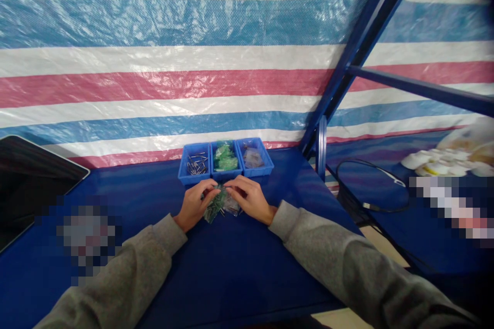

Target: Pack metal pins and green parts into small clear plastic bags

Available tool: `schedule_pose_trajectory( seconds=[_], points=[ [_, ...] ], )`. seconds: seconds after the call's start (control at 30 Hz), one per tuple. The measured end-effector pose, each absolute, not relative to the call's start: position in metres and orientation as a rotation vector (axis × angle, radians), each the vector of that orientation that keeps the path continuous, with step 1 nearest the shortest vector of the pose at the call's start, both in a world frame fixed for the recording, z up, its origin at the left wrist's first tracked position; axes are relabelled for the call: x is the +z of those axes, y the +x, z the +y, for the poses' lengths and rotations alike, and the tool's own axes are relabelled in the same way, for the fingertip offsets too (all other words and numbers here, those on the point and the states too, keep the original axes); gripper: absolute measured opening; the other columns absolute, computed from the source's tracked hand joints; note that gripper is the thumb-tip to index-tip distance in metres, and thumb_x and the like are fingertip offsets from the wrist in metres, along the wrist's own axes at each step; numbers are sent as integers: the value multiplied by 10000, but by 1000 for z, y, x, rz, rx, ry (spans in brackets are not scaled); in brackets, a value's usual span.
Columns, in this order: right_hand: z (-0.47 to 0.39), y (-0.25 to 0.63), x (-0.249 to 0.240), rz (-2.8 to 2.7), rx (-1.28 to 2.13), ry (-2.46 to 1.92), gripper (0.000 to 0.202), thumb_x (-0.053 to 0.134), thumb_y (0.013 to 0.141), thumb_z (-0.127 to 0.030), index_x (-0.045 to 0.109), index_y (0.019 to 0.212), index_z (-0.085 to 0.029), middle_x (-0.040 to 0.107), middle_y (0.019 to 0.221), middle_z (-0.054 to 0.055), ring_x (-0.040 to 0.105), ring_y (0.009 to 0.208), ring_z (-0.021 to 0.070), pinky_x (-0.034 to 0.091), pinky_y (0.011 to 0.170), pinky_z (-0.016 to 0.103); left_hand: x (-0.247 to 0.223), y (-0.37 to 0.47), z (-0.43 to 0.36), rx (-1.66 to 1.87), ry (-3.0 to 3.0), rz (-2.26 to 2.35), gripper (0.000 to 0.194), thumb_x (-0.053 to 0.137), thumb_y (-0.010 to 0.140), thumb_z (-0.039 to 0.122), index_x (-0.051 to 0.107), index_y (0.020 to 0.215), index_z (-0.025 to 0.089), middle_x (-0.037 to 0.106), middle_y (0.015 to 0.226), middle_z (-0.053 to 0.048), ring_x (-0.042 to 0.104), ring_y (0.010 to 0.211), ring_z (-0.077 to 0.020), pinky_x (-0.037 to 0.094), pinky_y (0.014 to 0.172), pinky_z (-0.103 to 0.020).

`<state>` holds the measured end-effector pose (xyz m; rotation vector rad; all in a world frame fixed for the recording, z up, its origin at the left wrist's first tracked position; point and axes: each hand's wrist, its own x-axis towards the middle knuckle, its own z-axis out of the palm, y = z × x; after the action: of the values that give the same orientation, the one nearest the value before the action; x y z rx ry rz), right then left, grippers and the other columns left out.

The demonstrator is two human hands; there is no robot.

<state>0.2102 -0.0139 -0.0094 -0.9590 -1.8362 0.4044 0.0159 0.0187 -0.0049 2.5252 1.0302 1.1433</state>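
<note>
My left hand (197, 204) pinches the top of a small green plastic bag (214, 204) between thumb and fingers. From the other side, my right hand (251, 198) has its thumb and fingertips closed at the same bag's upper edge. Thin metal pins show through or against the green plastic. Under my right fingers lies a clear bag (231, 206) with small metal pieces; whether that hand touches it is unclear. Just beyond the hands stand three blue bins: a left bin (185, 177) of metal pins, a middle bin (227, 174) of green bags, a right bin (264, 170) of clear bags.
A dark screen (34, 185) stands at the left on the blue table (231, 277). Blue metal posts (339, 72) rise at the right. Past them, a second blue surface holds a black cable (380, 209) and white rolls (442, 162). Striped sheeting (154, 82) hangs behind.
</note>
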Motion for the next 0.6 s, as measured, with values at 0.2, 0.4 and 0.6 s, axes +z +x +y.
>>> schedule_pose_trajectory(
  seconds=[0.2,0.4,0.6],
  points=[
    [-12,210,-12,-1861,423,-947,175,496,883,-278,630,953,-189,567,756,25,510,649,123,414,610,245,-1,17,17,1160,2551,987,123,555,836,276,566,893,168,633,761,-2,592,658,-101,477,637,-196],
    [-14,210,-10,-1850,415,-969,170,481,889,-281,619,906,-183,562,734,21,515,655,127,410,617,244,1,17,16,1188,2540,950,113,586,817,250,587,887,163,633,764,-7,578,652,-98,472,646,-203],
    [-14,210,-10,-1807,406,-989,172,463,897,-277,604,885,-178,556,716,15,511,635,123,395,603,239,2,18,15,1217,2526,889,118,583,818,222,619,921,179,653,834,-23,598,743,-122,475,706,-238]
  ],
)
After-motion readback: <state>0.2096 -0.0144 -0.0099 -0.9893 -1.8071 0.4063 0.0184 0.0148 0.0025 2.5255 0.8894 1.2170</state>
